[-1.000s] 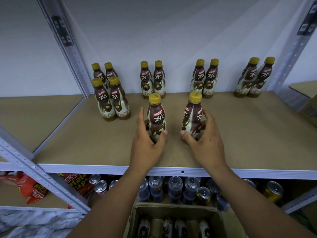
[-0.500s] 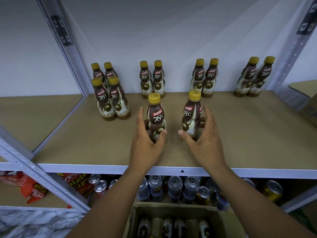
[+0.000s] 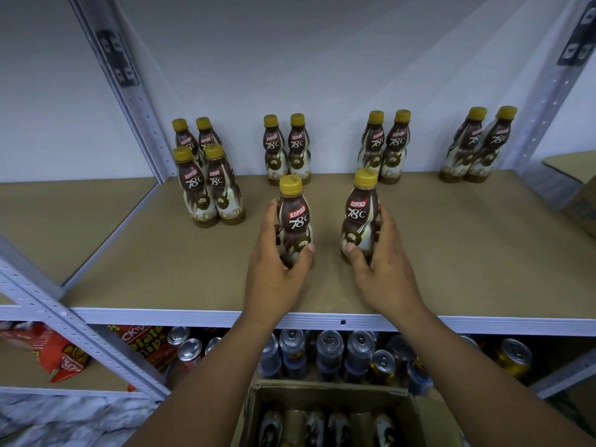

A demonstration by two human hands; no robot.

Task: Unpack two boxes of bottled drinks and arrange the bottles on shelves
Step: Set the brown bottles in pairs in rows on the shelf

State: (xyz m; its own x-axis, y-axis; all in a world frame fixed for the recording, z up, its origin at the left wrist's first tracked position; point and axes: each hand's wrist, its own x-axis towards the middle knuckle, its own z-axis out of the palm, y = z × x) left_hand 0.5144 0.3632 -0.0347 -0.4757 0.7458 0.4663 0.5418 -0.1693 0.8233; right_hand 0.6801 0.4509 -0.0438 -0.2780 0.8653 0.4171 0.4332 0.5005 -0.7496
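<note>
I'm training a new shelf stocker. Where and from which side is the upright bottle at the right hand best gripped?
Probably round the lower bulge, below the narrow waist, coming from the open front of the shelf and the bottle's right. The right bottle stands upright, and the left bottle stands on its other side. The right hand grips it so.

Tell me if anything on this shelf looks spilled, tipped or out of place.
Nothing stands out. The bottles on the shelf stand capped, no spill; the far-right pair seems to lean, likely lens distortion.
</note>
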